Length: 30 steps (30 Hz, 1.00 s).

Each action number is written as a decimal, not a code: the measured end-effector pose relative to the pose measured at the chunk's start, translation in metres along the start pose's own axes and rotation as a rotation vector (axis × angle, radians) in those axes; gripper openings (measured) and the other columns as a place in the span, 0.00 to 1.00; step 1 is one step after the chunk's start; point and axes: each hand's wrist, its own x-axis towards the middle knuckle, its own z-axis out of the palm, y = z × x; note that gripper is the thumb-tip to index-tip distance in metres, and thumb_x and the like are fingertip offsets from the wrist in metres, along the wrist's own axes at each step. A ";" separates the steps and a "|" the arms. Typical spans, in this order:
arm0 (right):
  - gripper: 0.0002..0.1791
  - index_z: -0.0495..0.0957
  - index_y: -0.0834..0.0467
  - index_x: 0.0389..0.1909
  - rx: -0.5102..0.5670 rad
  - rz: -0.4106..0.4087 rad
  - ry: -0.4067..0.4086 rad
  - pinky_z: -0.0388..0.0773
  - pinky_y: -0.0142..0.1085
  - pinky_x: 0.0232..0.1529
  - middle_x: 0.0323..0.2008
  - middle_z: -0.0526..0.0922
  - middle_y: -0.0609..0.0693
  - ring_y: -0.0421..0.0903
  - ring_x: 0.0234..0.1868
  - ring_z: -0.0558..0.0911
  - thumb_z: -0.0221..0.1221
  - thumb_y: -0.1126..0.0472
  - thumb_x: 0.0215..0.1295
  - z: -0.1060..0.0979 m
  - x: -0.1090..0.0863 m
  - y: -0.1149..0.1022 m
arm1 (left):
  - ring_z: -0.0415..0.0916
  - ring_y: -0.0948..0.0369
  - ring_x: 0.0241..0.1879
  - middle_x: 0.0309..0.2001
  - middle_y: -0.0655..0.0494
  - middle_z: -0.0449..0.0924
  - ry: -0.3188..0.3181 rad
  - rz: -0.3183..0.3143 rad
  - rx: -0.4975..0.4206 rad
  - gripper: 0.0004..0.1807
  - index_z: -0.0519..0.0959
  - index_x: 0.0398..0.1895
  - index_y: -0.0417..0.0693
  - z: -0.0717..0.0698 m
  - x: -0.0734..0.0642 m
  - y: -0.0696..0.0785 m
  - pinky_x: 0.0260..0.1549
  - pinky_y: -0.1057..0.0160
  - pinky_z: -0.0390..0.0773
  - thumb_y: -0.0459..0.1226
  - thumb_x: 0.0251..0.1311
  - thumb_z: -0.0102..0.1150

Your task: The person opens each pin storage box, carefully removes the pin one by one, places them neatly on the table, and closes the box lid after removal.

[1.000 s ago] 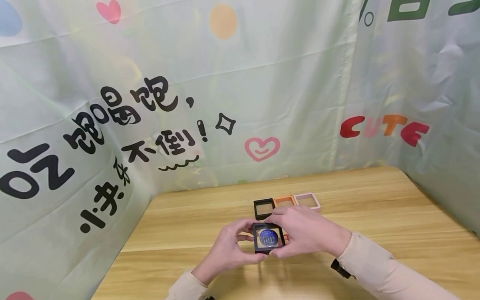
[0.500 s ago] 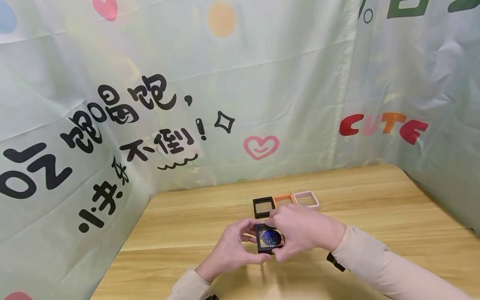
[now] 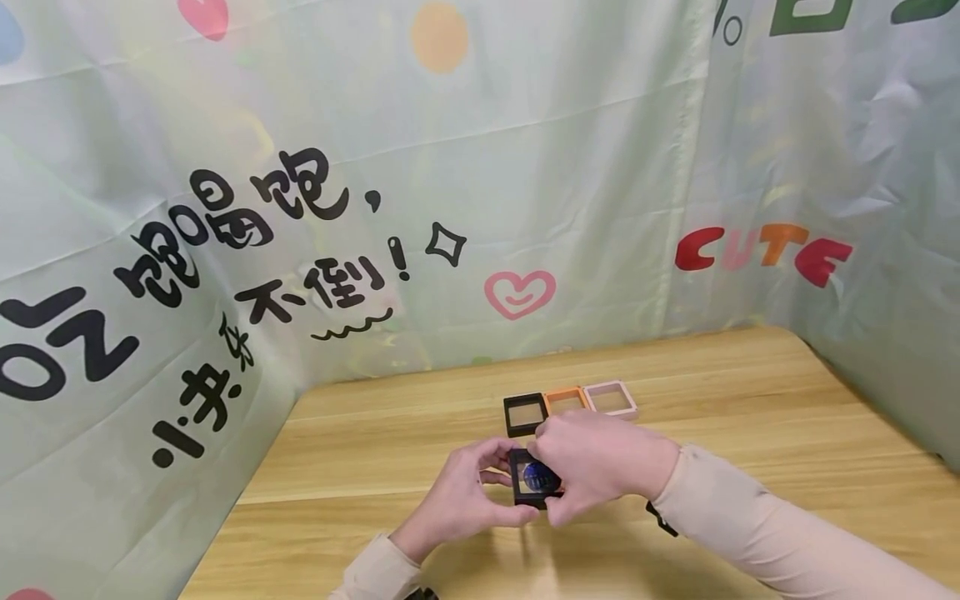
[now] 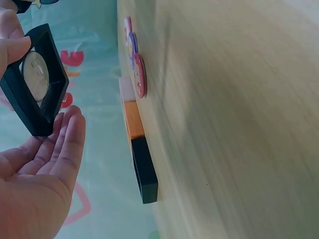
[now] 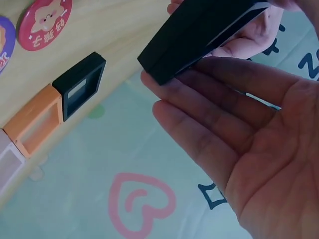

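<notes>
A black square display frame (image 3: 532,502) with a clear window is held up over the table, tilted, between both hands. Inside its window sits a round disc (image 3: 537,477), blue in the head view and pale from the left wrist view. My left hand (image 3: 461,500) grips the frame's left side, thumb at the front edge and fingers at the back. My right hand (image 3: 603,454) pinches the right side and hides part of the disc. In the right wrist view, the other fingers (image 5: 199,139) of that hand extend below the frame.
Behind the hands, a black frame (image 3: 507,417), an orange frame (image 3: 566,390) and a pink frame (image 3: 633,408) lie in a row on the wooden table (image 3: 360,467). Round badges, including a red one (image 4: 140,74), lie nearer. Printed cloth (image 3: 585,150) walls the table.
The right hand has shifted slightly left and covers more of the frame and disc. The disc looks darker than before. The left hand keeps its hold, nearly still.
</notes>
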 end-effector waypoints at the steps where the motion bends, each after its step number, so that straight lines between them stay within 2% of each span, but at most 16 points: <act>1: 0.13 0.75 0.47 0.23 -0.019 -0.007 0.002 0.65 0.24 0.19 0.21 0.71 0.37 0.31 0.19 0.67 0.70 0.49 0.43 0.000 0.001 -0.001 | 0.86 0.68 0.45 0.49 0.60 0.89 -0.002 -0.003 -0.002 0.33 0.82 0.60 0.52 0.000 0.000 0.000 0.53 0.66 0.90 0.40 0.48 0.86; 7: 0.16 0.73 0.47 0.20 -0.161 -0.035 0.037 0.65 0.27 0.17 0.20 0.71 0.40 0.34 0.18 0.66 0.70 0.46 0.41 0.001 0.004 -0.006 | 0.86 0.67 0.46 0.49 0.56 0.89 0.007 -0.007 -0.005 0.34 0.81 0.60 0.50 -0.001 0.001 -0.003 0.53 0.66 0.90 0.40 0.48 0.86; 12: 0.18 0.75 0.49 0.22 -0.213 -0.032 0.052 0.65 0.28 0.16 0.21 0.72 0.41 0.35 0.18 0.65 0.72 0.44 0.41 0.002 0.006 -0.008 | 0.86 0.66 0.46 0.50 0.52 0.90 0.022 -0.012 -0.011 0.35 0.81 0.60 0.47 -0.002 0.000 -0.002 0.54 0.65 0.90 0.38 0.47 0.87; 20: 0.18 0.76 0.48 0.21 -0.202 -0.039 0.053 0.66 0.28 0.16 0.21 0.74 0.41 0.35 0.19 0.66 0.73 0.44 0.38 0.002 0.008 -0.008 | 0.86 0.65 0.47 0.51 0.51 0.89 0.013 -0.030 -0.054 0.35 0.81 0.61 0.45 -0.001 -0.001 -0.003 0.54 0.68 0.88 0.36 0.47 0.86; 25: 0.18 0.76 0.48 0.21 -0.185 -0.027 0.033 0.66 0.28 0.17 0.21 0.74 0.41 0.35 0.18 0.66 0.74 0.43 0.39 0.002 0.010 -0.006 | 0.86 0.66 0.48 0.51 0.53 0.89 0.012 -0.036 -0.042 0.35 0.81 0.61 0.47 0.000 -0.001 -0.002 0.55 0.69 0.88 0.38 0.47 0.86; 30: 0.17 0.77 0.49 0.22 -0.098 -0.019 0.006 0.67 0.26 0.18 0.21 0.74 0.40 0.34 0.19 0.68 0.74 0.45 0.39 -0.002 0.009 -0.004 | 0.86 0.66 0.48 0.51 0.53 0.89 0.010 -0.030 -0.028 0.35 0.82 0.60 0.48 0.000 -0.001 -0.002 0.56 0.69 0.88 0.39 0.46 0.87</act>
